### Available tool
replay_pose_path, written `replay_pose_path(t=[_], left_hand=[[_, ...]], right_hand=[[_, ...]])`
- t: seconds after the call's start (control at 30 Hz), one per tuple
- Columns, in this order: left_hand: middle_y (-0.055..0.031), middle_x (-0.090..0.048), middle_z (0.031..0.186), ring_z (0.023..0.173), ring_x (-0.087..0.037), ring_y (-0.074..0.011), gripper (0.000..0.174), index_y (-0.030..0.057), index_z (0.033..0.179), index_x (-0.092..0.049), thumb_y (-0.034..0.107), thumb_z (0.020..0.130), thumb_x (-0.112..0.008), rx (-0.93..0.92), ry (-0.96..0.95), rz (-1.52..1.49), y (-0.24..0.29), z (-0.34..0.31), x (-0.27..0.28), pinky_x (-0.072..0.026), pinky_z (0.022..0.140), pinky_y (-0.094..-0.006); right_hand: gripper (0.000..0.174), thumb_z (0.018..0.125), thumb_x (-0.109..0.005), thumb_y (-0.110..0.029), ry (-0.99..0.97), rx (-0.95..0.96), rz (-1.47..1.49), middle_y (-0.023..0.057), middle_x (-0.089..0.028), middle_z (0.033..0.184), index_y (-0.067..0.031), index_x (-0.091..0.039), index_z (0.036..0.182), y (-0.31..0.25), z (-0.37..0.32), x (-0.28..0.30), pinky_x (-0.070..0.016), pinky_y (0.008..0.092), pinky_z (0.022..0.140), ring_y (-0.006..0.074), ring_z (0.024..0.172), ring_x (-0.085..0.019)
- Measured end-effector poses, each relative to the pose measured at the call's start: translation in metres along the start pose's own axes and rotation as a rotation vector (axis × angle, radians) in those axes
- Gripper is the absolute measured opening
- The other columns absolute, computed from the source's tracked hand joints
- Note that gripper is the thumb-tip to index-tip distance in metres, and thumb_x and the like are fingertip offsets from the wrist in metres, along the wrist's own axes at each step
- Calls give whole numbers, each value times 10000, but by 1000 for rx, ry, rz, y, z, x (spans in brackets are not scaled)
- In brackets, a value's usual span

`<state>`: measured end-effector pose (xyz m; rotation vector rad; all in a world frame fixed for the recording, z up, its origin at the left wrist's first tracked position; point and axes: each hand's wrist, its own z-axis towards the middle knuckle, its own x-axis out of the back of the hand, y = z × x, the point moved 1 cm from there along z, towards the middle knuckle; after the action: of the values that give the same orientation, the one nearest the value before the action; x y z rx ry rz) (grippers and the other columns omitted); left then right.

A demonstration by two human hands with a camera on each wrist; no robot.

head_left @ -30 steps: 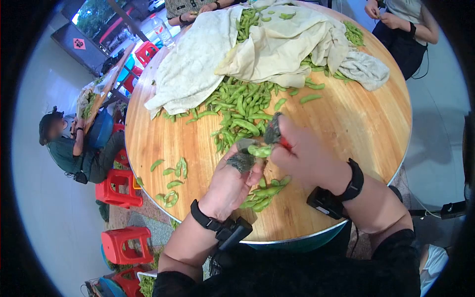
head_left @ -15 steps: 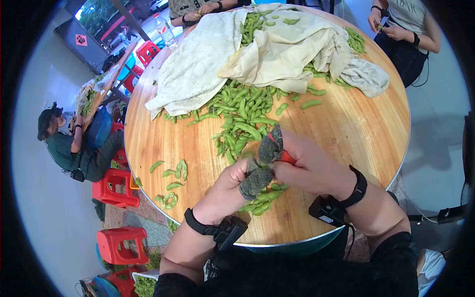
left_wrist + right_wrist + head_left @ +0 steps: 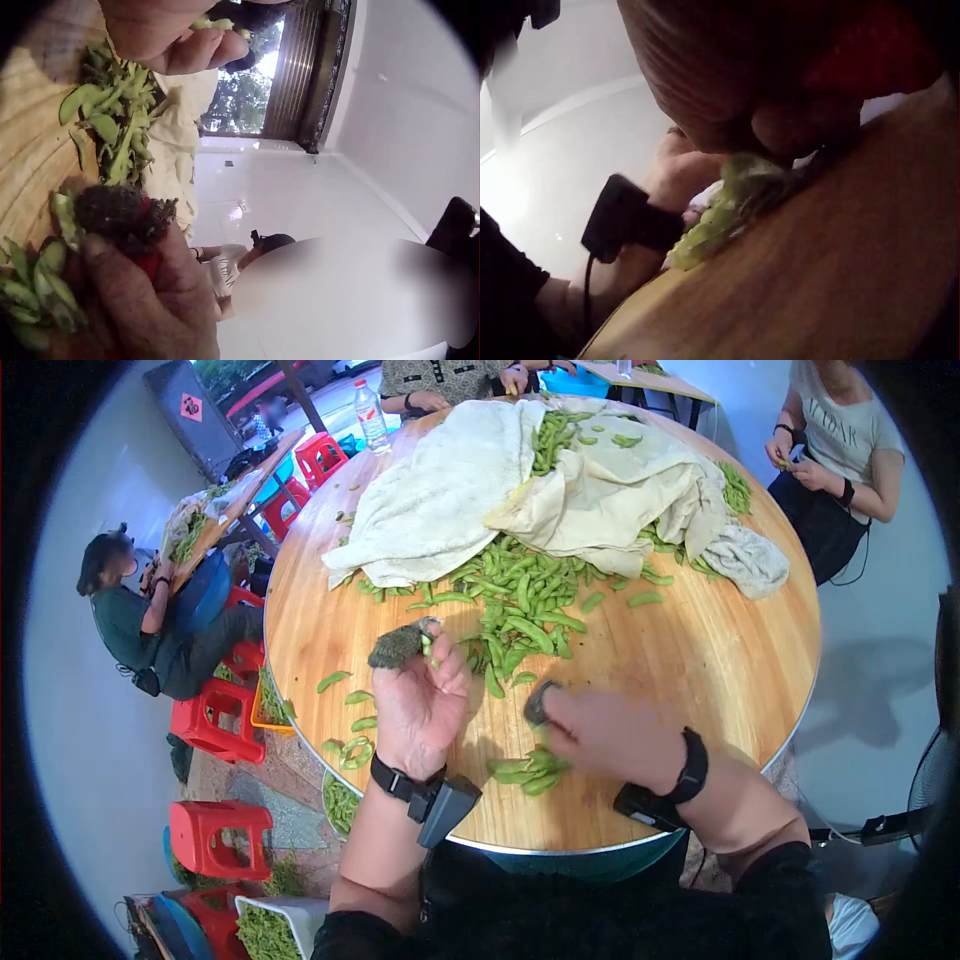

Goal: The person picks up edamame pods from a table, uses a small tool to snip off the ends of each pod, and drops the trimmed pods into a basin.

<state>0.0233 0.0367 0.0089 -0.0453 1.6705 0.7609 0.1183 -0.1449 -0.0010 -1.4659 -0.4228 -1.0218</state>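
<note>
My left hand (image 3: 425,700) is raised palm up over the left of the table, holding pale green soybeans (image 3: 217,24) in its curled fingers. A grey cloth cover (image 3: 397,646) wraps its thumb. Low over the table, my right hand (image 3: 610,735) is at a small pile of green soybean pods (image 3: 528,772). In the left wrist view, its thumb and grey-wrapped finger pinch a pod (image 3: 66,219) beside the pile. Something red (image 3: 148,264) shows within that hand. The right wrist view shows pods (image 3: 724,210) right under the fingers.
A large heap of pods (image 3: 525,595) lies mid-table, partly under white cloths (image 3: 440,490). Several loose pods (image 3: 355,751) lie at left. A water bottle (image 3: 370,418) stands at the back. Red stools (image 3: 220,840) stand at left. Other people (image 3: 840,460) sit around.
My hands, together over a pod before, have parted. The left has risen and turned palm up to the left; the right has dropped to the small pile. The head view has shifted.
</note>
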Motion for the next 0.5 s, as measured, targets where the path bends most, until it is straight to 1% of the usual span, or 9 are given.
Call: replay_pose_path(t=[0.07,0.1,0.13,0.23,0.3,0.33,0.4,0.43,0.5], left_hand=[[-43,-459,707,538,-352,-120,198,24,911,-520,213,857,-494,-15,87,-30,2,3,1,-302,474,-235],[-67,-494,771,541,-361,-125,200,22,925,-519,208,855,-498,-25,77,-41,4,4,2,-315,483,-237],[-67,-494,771,541,-361,-125,200,22,925,-519,208,855,-498,-29,68,-49,6,5,1,-315,483,-237],[-51,-488,745,537,-356,-115,185,26,942,-512,190,858,-499,-39,157,-93,10,6,5,-305,477,-228],[-33,-480,723,534,-353,-100,174,28,970,-502,170,870,-495,10,4,-106,11,11,18,-293,467,-215],[-33,-480,723,534,-353,-100,174,28,970,-502,170,870,-495,9,0,-112,11,11,18,-293,467,-215],[-19,-468,703,532,-349,-86,167,32,993,-497,158,883,-495,47,68,-56,5,11,13,-279,458,-206],[-17,-492,697,546,-412,-98,133,64,964,-535,165,879,-526,73,46,-36,4,11,13,-332,476,-209],[-16,-491,695,543,-411,-100,132,70,969,-537,165,878,-528,101,38,-44,3,10,11,-332,475,-210]], right_hand=[[186,829,-559,-197,-105,229,54,175,-551,682,-44,-454,828,-12,5,-10,-440,433,540,374,615,-561],[165,837,-539,-182,-255,210,71,176,-538,656,-44,-450,851,-25,5,-4,-439,440,543,379,616,-560],[165,837,-539,-182,-256,211,58,176,-538,656,-44,-450,851,-28,7,-2,-439,440,543,379,616,-560],[171,844,-531,-177,-175,126,134,176,-530,642,-37,-434,863,-26,17,7,-443,442,544,381,608,-560],[176,838,-532,-165,8,8,-189,184,-546,697,-35,-429,895,-11,30,11,-448,440,554,370,646,-574],[176,838,-532,-165,7,8,-196,184,-546,697,-35,-429,895,-7,34,7,-448,440,554,370,646,-574],[159,833,-495,-131,41,69,-365,188,-581,819,-38,-433,946,-3,42,0,-467,466,558,373,692,-594],[159,833,-495,-131,41,71,-370,188,-581,819,-38,-433,946,-3,45,-2,-467,466,558,373,692,-594],[185,820,-491,-119,-21,88,-376,206,-567,901,-36,-424,971,-3,49,-5,-476,464,589,389,714,-584]])
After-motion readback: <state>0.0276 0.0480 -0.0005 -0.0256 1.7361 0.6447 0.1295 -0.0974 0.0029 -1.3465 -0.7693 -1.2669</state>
